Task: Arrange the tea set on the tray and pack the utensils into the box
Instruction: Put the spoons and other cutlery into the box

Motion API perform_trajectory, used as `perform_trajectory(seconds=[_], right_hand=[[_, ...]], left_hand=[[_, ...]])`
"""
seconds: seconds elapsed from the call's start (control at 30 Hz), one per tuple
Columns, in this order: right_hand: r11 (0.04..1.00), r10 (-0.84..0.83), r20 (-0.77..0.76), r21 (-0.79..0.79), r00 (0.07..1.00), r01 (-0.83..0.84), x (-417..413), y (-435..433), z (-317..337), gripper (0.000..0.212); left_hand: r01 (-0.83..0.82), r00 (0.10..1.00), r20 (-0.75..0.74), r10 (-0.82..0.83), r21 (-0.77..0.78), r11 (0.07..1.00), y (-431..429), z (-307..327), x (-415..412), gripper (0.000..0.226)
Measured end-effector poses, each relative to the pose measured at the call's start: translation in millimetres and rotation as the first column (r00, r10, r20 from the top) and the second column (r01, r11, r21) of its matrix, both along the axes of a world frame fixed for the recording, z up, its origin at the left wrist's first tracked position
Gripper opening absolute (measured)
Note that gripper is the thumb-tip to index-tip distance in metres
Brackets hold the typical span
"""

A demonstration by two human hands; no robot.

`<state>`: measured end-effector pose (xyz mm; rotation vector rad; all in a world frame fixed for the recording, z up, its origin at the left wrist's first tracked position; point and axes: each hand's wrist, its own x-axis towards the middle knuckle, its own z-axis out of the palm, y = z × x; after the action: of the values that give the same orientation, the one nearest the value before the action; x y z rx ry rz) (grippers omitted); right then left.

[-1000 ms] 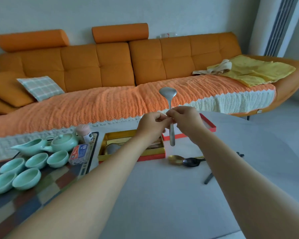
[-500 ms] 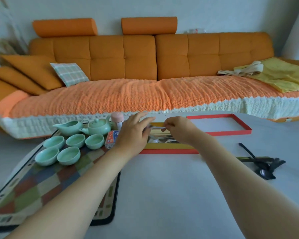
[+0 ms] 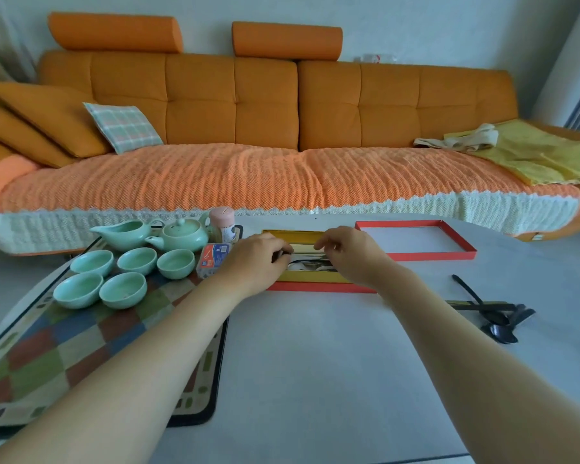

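While the spoon's (image 3: 307, 262) 9 o'clock end is pinched by the left hand (image 3: 253, 259), right hand (image 3: 349, 254) fingers loosely apart, it should be laid flat in the box (image 3: 315, 287).

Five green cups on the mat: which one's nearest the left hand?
The right-end cup of the back row of three, beside the red-and-blue packet. It sits closest to the left hand; the other four lie farther left.
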<state>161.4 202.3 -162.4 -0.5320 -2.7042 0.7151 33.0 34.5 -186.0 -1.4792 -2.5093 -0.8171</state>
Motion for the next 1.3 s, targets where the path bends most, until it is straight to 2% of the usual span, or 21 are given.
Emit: perform_trajectory(seconds=[0.1, 0.2, 0.33, 0.47, 0.57, 0.63, 0.8, 0.87, 0.93, 1.03, 1.13, 1.3], right_hand=[[1.0, 0.023, 0.056, -0.003, 0.998, -0.023, 4, -1, -4, 0.036], [0.999, 0.043, 0.078, 0.004, 0.996, -0.044, 11, -2, -4, 0.037], [1.0, 0.0, -0.015, 0.0, 1.0, 0.0, 31, 5, 10, 0.04], [0.992, -0.107, -0.135, 0.049, 0.985, 0.115, 67, 33, 21, 0.041], [0.975, -0.198, -0.052, 0.095, 0.979, 0.202, 106, 58, 26, 0.042], [0.973, -0.204, 0.038, 0.12, 0.978, 0.198, 133, 71, 27, 0.04], [0.975, -0.167, 0.328, 0.193, 0.93, 0.108, 179, 87, 14, 0.036], [0.975, -0.176, 0.359, 0.189, 0.917, 0.114, 184, 93, 6, 0.04], [0.974, -0.193, 0.332, 0.18, 0.923, 0.139, 184, 98, 0, 0.041], [0.964, -0.214, 0.304, 0.218, 0.928, 0.151, 181, 102, -6, 0.04], [0.954, -0.211, 0.284, 0.267, 0.935, 0.135, 176, 104, -9, 0.029], [0.967, -0.179, 0.091, 0.202, 0.98, 0.158, 165, 98, 1, 0.025]], left_hand=[[-0.02, 1.0, -0.012, 0.02, -0.023, 1.0, 0, 0, 2, 0.025], [-0.045, 0.995, -0.093, 0.041, -0.04, 0.998, 6, 7, 10, 0.027], [-0.006, 0.988, -0.156, 0.003, -0.018, 1.0, 27, 24, 37, 0.034], [0.091, 0.979, -0.187, -0.083, 0.034, 0.995, 49, 27, 76, 0.032], [0.159, 0.976, -0.16, -0.148, 0.054, 0.986, 67, 23, 106, 0.027], [0.2, 0.971, -0.139, -0.194, 0.03, 0.979, 81, 20, 124, 0.027], [0.266, 0.957, -0.07, -0.282, -0.179, 0.947, 116, 14, 160, 0.04], [0.255, 0.944, -0.13, -0.304, -0.299, 0.92, 124, 8, 167, 0.048], [0.25, 0.933, -0.164, -0.319, -0.34, 0.907, 127, 3, 172, 0.049], [0.262, 0.937, -0.147, -0.318, -0.308, 0.914, 129, -1, 172, 0.043], [0.31, 0.934, -0.104, -0.343, -0.247, 0.918, 128, -2, 168, 0.032], [0.276, 0.959, 0.068, -0.277, 0.024, 0.961, 123, 10, 159, 0.021]])
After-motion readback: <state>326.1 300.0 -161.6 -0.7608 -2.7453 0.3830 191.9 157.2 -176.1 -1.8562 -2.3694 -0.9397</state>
